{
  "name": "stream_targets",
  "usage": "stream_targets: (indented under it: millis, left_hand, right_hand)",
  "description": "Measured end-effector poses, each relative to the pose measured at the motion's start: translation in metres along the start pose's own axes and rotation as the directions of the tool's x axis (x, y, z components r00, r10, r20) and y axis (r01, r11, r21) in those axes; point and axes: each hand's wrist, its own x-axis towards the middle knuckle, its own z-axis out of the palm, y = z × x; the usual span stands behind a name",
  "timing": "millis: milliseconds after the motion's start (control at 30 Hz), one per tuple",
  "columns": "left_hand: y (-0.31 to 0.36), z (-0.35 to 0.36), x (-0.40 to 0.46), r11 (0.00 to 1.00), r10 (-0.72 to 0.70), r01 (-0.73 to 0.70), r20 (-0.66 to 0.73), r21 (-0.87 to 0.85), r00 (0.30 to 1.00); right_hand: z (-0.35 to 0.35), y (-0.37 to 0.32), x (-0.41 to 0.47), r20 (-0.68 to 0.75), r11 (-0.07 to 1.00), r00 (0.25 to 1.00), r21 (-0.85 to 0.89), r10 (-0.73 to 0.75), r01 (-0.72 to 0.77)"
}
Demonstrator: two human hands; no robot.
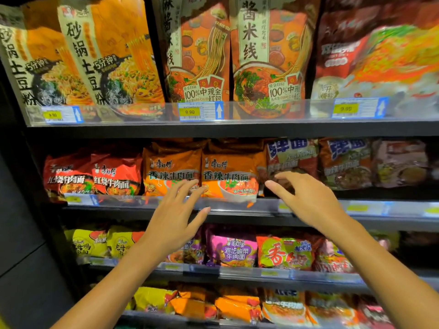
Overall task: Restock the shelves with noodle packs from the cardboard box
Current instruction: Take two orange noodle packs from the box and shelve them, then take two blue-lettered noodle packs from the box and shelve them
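Note:
Two orange noodle packs stand side by side on the second shelf (237,208), the left orange pack (169,167) and the right orange pack (230,172). My left hand (175,217) reaches up in front of them with fingers spread, its fingertips at the lower edge of the left orange pack, holding nothing. My right hand (308,198) is held open to the right of the right orange pack, fingers apart and pointing left, in front of a dark gap on the shelf. The cardboard box is not in view.
Red packs (92,176) sit left of the orange ones, brown and blue packs (344,162) to the right. Tall pouches (204,55) fill the top shelf behind price tags (200,111). Yellow, purple and green packs (285,252) line lower shelves. A dark side panel (21,233) bounds the left.

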Motion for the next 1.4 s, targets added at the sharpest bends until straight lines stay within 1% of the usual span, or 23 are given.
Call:
stream_targets:
  millis: [100, 200, 267, 333, 433, 533, 633, 767, 833, 967, 1067, 1200, 1267, 1300, 1400]
  left_hand:
    - [0.014, -0.009, -0.008, 0.994, 0.112, -0.112, 0.011, 0.003, 0.994]
    - [0.034, -0.015, -0.017, 0.967, 0.252, -0.250, 0.040, -0.036, 0.967]
    - [0.052, -0.014, -0.025, 0.947, 0.314, -0.308, 0.056, -0.092, 0.948]
    - [0.069, -0.005, -0.037, 0.930, 0.347, -0.334, 0.063, -0.151, 0.936]
    - [0.099, 0.019, -0.058, 0.895, 0.411, -0.383, 0.089, -0.231, 0.907]
    - [0.141, 0.039, -0.077, 0.850, 0.493, -0.445, 0.130, -0.282, 0.860]
    - [0.190, 0.055, -0.091, 0.787, 0.581, -0.501, 0.159, -0.360, 0.798]
    - [0.251, 0.060, -0.112, 0.709, 0.675, -0.560, 0.181, -0.428, 0.715]
    - [0.281, 0.059, -0.123, 0.684, 0.703, -0.572, 0.202, -0.453, 0.681]
    - [0.359, 0.060, -0.143, 0.623, 0.767, -0.622, 0.212, -0.475, 0.605]
    - [0.441, 0.057, -0.162, 0.557, 0.819, -0.657, 0.201, -0.509, 0.538]
    - [0.566, 0.045, -0.205, 0.490, 0.865, -0.690, 0.202, -0.533, 0.458]
    - [0.624, 0.047, -0.226, 0.440, 0.894, -0.722, 0.191, -0.534, 0.405]
    - [0.650, 0.045, -0.237, 0.424, 0.904, -0.719, 0.204, -0.551, 0.377]
    - [0.716, 0.050, -0.263, 0.389, 0.919, -0.697, 0.206, -0.602, 0.336]
  right_hand:
    - [-0.009, -0.004, -0.035, -0.027, 0.995, 0.996, 0.035, -0.090, 0.091]
    - [-0.010, -0.004, -0.080, -0.003, 0.995, 0.995, 0.010, -0.097, 0.097]
    - [-0.009, 0.000, -0.114, 0.015, 0.996, 0.996, -0.017, -0.089, 0.089]
    - [-0.012, 0.006, -0.148, 0.053, 0.998, 0.997, -0.036, -0.059, 0.061]
    - [-0.017, 0.012, -0.206, 0.070, 0.994, 0.997, -0.105, -0.019, 0.027]
    - [-0.026, 0.023, -0.268, 0.148, 0.986, 0.983, -0.142, 0.110, -0.089]
    - [-0.050, 0.037, -0.323, 0.194, 0.967, 0.957, -0.174, 0.218, -0.185]
    - [-0.083, 0.061, -0.396, 0.217, 0.913, 0.896, -0.223, 0.389, -0.342]
    - [-0.098, 0.076, -0.433, 0.206, 0.893, 0.879, -0.236, 0.431, -0.383]
    - [-0.136, 0.104, -0.506, 0.195, 0.834, 0.817, -0.235, 0.543, -0.499]
    - [-0.167, 0.138, -0.578, 0.172, 0.781, 0.766, -0.235, 0.619, -0.579]
    - [-0.220, 0.187, -0.686, 0.141, 0.679, 0.668, -0.241, 0.731, -0.693]
    - [-0.246, 0.208, -0.740, 0.119, 0.628, 0.622, -0.269, 0.774, -0.730]
    - [-0.257, 0.218, -0.766, 0.119, 0.597, 0.591, -0.287, 0.798, -0.749]
    - [-0.285, 0.249, -0.835, 0.127, 0.523, 0.510, -0.308, 0.851, -0.795]
